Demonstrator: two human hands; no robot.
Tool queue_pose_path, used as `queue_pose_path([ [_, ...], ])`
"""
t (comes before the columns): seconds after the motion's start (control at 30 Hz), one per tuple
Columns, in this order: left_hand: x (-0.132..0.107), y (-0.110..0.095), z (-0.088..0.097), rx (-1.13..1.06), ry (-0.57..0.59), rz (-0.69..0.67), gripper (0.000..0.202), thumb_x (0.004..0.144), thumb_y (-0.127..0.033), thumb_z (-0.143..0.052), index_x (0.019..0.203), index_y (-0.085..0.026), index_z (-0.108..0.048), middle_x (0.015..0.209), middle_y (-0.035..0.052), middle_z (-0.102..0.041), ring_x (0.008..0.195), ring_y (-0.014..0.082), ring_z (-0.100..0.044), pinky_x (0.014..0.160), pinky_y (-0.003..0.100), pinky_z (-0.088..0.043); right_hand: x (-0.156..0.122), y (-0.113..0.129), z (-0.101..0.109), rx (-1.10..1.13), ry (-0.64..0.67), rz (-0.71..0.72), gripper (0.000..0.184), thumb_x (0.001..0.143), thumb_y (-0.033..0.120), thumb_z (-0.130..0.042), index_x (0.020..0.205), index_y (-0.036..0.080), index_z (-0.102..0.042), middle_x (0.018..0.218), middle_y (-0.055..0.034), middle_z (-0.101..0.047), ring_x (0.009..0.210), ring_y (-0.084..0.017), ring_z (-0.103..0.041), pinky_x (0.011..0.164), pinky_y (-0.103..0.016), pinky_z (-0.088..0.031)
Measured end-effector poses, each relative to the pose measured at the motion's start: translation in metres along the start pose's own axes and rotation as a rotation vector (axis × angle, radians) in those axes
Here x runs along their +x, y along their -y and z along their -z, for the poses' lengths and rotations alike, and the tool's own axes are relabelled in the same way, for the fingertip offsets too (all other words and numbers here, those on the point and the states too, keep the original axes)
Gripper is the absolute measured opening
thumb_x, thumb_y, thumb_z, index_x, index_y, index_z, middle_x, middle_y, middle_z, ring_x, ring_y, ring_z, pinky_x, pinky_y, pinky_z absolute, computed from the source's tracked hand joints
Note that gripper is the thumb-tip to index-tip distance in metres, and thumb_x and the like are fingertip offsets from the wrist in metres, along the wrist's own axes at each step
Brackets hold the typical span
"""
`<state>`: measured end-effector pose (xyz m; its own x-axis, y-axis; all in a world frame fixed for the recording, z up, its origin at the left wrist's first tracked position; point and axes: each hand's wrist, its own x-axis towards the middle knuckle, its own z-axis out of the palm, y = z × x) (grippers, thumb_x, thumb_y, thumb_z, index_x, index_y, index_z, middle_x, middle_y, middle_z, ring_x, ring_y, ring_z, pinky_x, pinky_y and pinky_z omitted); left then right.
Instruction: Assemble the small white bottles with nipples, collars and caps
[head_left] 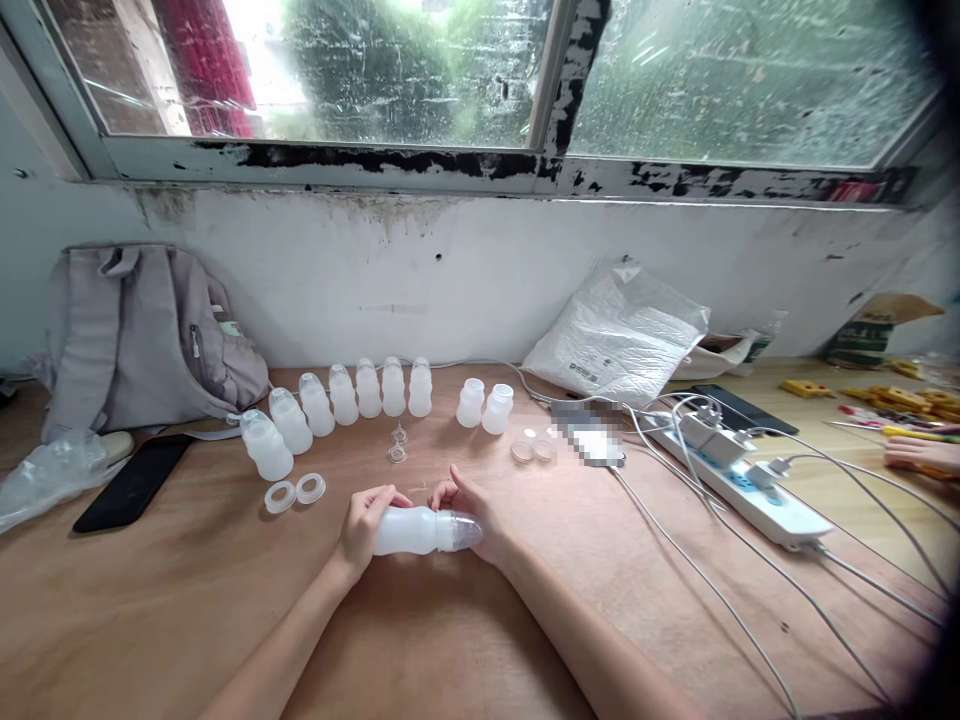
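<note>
A frosted white baby bottle with a clear dome cap lies sideways between my hands, its cap end to the right. My left hand is closed around the bottle's base. Behind the cap end, my right hand cups the bottle with curled fingers and a raised thumb; its lower fingers are hidden. Beyond the hands, several capped bottles stand upright in a curved row. Two uncapped bottles are to the right of it. White rings, clear nipple-like pieces and small translucent discs lie on the table.
A grey backpack, a black phone and a plastic bag are at left. On the right are a power strip with cables, a white mailer bag, a dark phone and yellow parts. Another person's hand shows at the right edge.
</note>
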<state>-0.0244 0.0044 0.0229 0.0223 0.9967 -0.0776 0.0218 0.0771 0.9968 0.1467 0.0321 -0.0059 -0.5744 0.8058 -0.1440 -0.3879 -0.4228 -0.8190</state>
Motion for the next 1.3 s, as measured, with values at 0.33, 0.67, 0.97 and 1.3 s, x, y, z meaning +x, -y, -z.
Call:
queue_pose_path([
  [0.33, 0.000, 0.009, -0.002, 0.065, -0.066, -0.069, 0.034, 0.074, -0.036, -0.042, 0.054, -0.015, -0.060, 0.060, 0.0025, -0.060, 0.057, 0.0144, -0.051, 0.052, 0.022, -0.036, 0.001, 0.000, -0.006, -0.041, -0.075, 0.094, 0.055, 0.078, 0.057, -0.038, 0.054, 0.012, -0.057, 0.054, -0.0020, -0.051, 0.045, -0.009, -0.044, 0.044, -0.021, -0.030],
  [0.67, -0.001, 0.010, -0.004, 0.059, -0.106, -0.123, 0.030, 0.077, -0.037, -0.041, 0.063, -0.016, -0.057, 0.061, 0.0016, -0.059, 0.062, 0.0161, -0.056, 0.056, 0.022, -0.040, -0.002, 0.003, -0.014, -0.094, -0.101, 0.170, 0.048, 0.079, 0.051, -0.042, 0.052, 0.013, -0.054, 0.055, -0.0017, -0.051, 0.050, -0.010, -0.046, 0.049, -0.022, -0.032],
  [0.97, 0.004, 0.009, 0.002, -0.036, -0.151, -0.041, 0.029, 0.074, -0.041, -0.047, 0.082, -0.015, -0.057, 0.068, 0.0025, -0.059, 0.055, 0.0136, -0.053, 0.047, 0.021, -0.039, 0.001, 0.012, -0.006, -0.265, -0.377, 0.271, 0.043, 0.076, 0.052, -0.047, 0.057, 0.014, -0.056, 0.058, -0.0008, -0.051, 0.049, -0.009, -0.047, 0.043, -0.021, -0.035],
  [1.3, 0.022, 0.014, 0.019, -0.203, -0.397, -0.030, 0.022, 0.066, -0.038, -0.053, 0.068, -0.016, -0.057, 0.067, 0.0001, -0.058, 0.061, 0.0137, -0.055, 0.048, 0.019, -0.038, -0.004, 0.013, -0.008, -0.419, -0.356, 0.275, 0.032, 0.072, 0.049, -0.052, 0.080, 0.018, -0.053, 0.066, 0.0025, -0.051, 0.044, -0.006, -0.047, 0.033, -0.016, -0.037],
])
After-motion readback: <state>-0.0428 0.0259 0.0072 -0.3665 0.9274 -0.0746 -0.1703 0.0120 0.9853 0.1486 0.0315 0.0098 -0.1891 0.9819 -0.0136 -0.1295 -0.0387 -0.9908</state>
